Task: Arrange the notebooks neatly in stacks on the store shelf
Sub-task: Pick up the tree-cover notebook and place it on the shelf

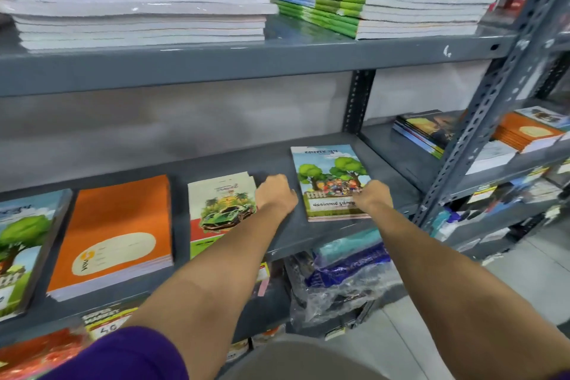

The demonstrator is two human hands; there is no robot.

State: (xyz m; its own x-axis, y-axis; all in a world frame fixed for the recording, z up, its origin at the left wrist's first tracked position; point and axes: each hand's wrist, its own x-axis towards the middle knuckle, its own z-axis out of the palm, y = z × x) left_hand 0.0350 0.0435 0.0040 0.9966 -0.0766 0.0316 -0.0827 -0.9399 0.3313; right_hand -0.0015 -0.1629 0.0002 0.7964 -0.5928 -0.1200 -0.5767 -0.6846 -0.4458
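On the middle grey shelf (308,231) lies a tree-cover notebook (327,170) at the right. My right hand (371,194) rests on its near right corner, fingers curled on the cover. My left hand (275,193) sits fisted on the bare shelf between that notebook and a green-car notebook stack (220,203), touching the stack's right edge. Further left are an orange notebook stack (120,225) and another tree-cover stack (21,244).
The upper shelf (246,62) carries a white-edged stack (138,12) and a green-spined stack (370,9). A perforated upright (481,120) bounds the right side, with more book stacks (431,129) beyond. Plastic-wrapped goods (345,274) sit below.
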